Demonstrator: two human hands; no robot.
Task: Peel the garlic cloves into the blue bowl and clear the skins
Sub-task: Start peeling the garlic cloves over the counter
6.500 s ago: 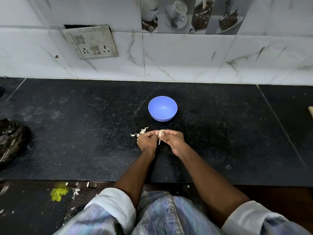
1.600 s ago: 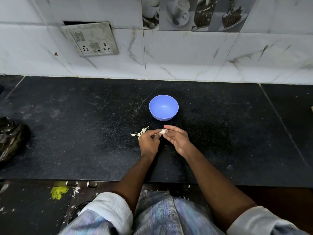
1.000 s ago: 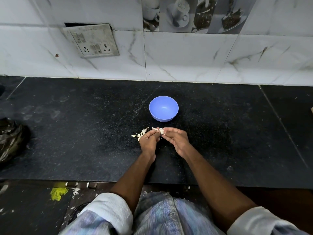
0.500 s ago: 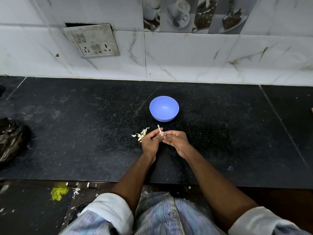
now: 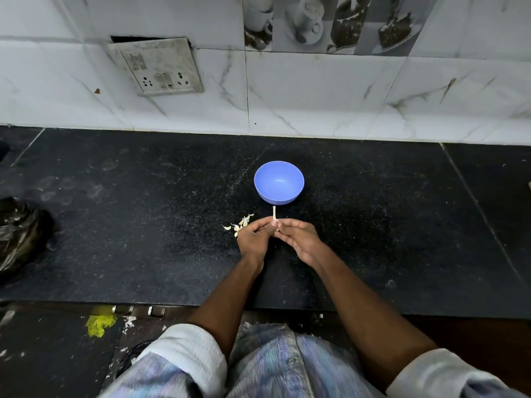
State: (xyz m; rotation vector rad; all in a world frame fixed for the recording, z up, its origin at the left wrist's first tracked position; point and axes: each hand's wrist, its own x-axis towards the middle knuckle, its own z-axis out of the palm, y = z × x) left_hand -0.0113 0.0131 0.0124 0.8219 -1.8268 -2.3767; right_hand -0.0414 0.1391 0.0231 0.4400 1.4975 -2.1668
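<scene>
A small blue bowl [image 5: 278, 181] stands on the black counter [image 5: 143, 225], and nothing shows inside it. Just in front of it my left hand [image 5: 254, 238] and my right hand [image 5: 298, 238] meet, fingertips together, pinching a garlic clove [image 5: 274, 217] between them. A thin pale strip of the clove's skin or stem sticks up above the fingers toward the bowl. The clove's body is mostly hidden by my fingers. A little heap of garlic skins [image 5: 240, 223] lies on the counter just left of my left hand.
A crumpled black plastic bag [image 5: 20, 234] lies at the counter's left edge. A tiled wall with a switch and socket plate [image 5: 159, 67] rises behind the counter. The counter's front edge runs below my forearms, with floor and yellow scraps [image 5: 99, 324] beneath.
My hands have stayed in front of the bowl, working the clove. The pale strip has turned from sideways to pointing up and stands out further. The skin heap has not moved.
</scene>
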